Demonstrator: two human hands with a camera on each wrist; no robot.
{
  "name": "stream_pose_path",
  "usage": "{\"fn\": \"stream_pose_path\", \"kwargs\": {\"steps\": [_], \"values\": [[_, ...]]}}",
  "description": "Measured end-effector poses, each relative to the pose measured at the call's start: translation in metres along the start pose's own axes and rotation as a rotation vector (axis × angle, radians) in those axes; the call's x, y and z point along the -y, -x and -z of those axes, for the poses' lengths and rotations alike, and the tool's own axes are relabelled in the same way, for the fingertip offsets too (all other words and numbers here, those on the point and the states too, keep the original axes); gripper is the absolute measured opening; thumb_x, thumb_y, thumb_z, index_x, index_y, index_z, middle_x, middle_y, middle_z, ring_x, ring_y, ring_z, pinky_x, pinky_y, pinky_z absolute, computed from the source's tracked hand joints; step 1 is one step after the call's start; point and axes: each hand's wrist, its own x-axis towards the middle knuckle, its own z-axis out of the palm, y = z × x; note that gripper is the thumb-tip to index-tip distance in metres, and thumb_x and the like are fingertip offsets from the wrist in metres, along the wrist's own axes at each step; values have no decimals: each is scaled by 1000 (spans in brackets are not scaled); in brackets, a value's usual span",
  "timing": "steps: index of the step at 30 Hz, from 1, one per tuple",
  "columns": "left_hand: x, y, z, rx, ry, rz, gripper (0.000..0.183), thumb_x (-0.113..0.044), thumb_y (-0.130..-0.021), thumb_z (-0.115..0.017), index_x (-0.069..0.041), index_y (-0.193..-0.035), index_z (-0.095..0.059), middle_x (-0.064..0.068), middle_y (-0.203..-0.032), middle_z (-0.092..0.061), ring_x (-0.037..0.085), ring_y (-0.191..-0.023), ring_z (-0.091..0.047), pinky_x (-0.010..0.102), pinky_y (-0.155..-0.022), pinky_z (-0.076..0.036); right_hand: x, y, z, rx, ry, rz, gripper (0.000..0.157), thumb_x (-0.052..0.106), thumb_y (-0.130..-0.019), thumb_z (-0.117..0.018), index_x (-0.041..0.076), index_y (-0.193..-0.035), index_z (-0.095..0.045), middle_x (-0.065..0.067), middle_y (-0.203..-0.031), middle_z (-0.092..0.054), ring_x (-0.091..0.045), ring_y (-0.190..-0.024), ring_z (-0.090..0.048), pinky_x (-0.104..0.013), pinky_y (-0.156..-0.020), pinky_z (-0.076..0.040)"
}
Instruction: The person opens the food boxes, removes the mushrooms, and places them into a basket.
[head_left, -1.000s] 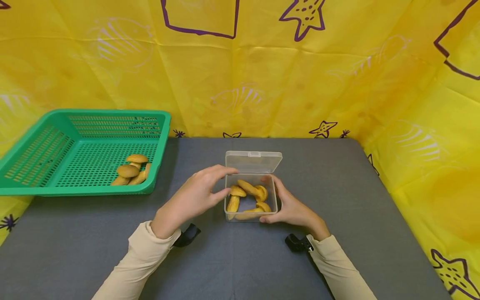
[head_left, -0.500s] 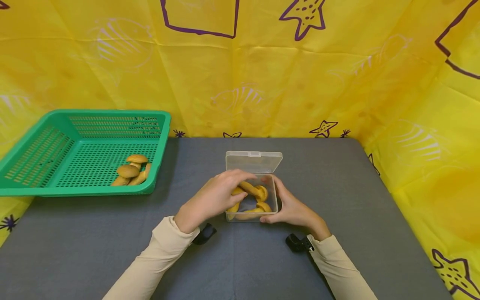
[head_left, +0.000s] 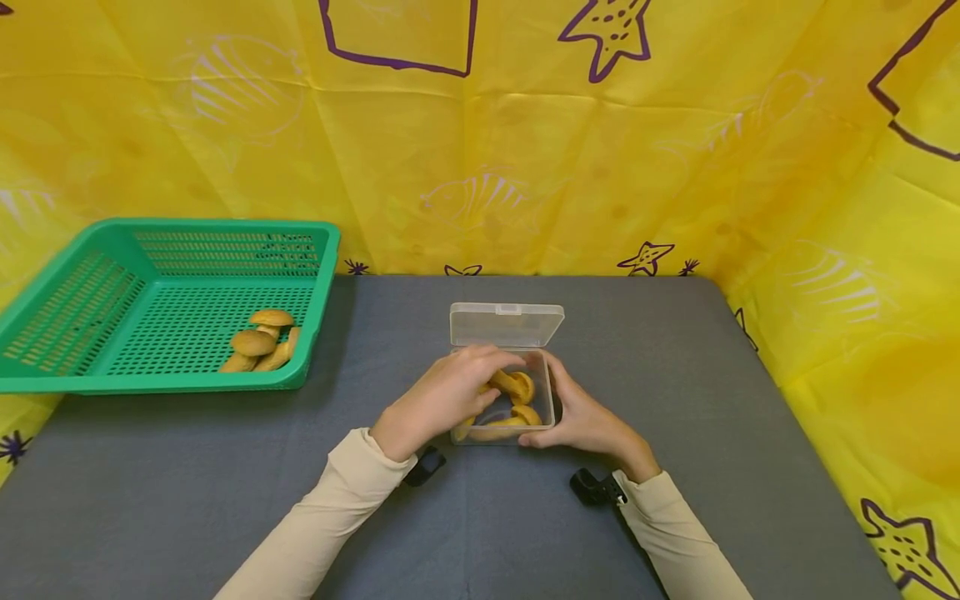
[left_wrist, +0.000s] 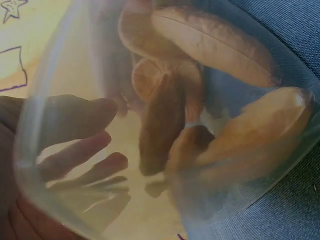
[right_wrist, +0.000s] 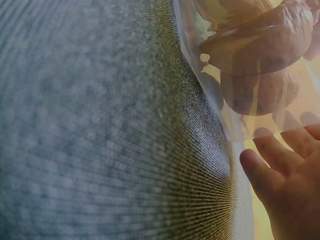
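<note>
Clear box (head_left: pixel 498 428), lid (head_left: pixel 504 327) raised, stands mid-desk (head_left: pixel 480 517), mushrooms (head_left: pixel 519 387) inside. Right hand (head_left: pixel 585 419) grasps its right side; left hand (head_left: pixel 445 396) is over its left, grip undetermined. Apparent step: arranging contents. Next move likely calls for light fingers, box steadied.

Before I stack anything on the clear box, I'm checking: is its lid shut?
No, the lid stands raised at the far side of the clear box.
</note>
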Motion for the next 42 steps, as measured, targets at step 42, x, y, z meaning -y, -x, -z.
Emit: {"fn": "stream_pose_path", "kwargs": {"steps": [42], "values": [[-3, -4, -7, -60, -11, 24, 36, 2, -82, -65, -11, -114, -71, 1, -107, -73, 19, -94, -65, 32, -74, -54, 1, 0, 0, 3, -5, 21, 108, 25, -70, -91, 24, -152, -21, 2, -150, -38, -18, -131, -45, -28, -111, -37]]}}
